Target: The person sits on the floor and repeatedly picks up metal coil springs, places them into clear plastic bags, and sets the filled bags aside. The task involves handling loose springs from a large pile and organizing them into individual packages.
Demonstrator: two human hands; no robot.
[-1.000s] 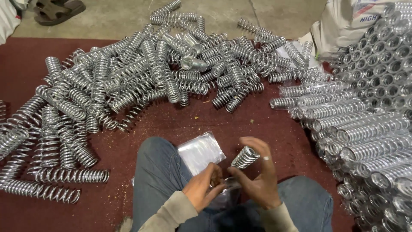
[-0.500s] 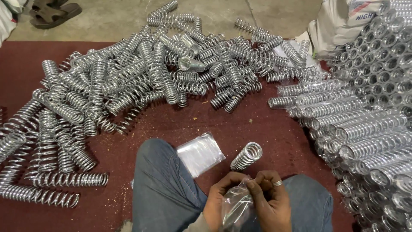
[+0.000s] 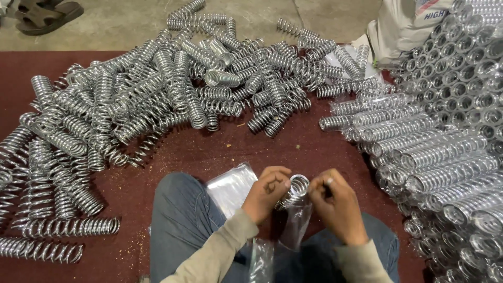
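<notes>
Across the upper left and centre of the frame we see a loose heap of bare springs (image 3: 157, 105), too many and too tangled to count; at right, a stack of bagged springs (image 3: 445, 157), likewise beyond counting. Low in the centre lies one pile of clear sleeves (image 3: 230, 186) beside our knee. Half a second ago the single spring (image 3: 297, 189) stood alone above the hands; now our left hand (image 3: 267, 191) clamps it while our right hand (image 3: 338, 204) pinches one clear bag (image 3: 296, 225) at its mouth, so bagging looks begun.
</notes>
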